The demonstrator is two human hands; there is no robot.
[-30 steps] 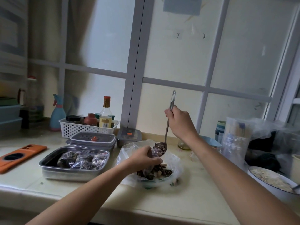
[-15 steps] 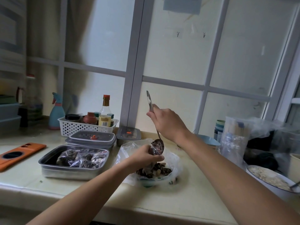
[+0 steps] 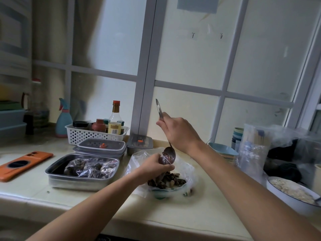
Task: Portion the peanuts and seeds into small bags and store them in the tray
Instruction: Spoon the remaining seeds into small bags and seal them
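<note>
Left hand (image 3: 152, 166) pinches small clear plastic bag (image 3: 165, 160); right hand (image 3: 178, 133) grips long metal spoon (image 3: 169, 151). Rectangular steel tray (image 3: 78, 182) left of fingers holds filled bags (image 3: 90, 168); loose mix (image 3: 166, 180) beneath them lies unbagged.

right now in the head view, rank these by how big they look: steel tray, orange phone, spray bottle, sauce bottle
1. steel tray
2. orange phone
3. spray bottle and sauce bottle: these look about alike, too close to rank.
</note>
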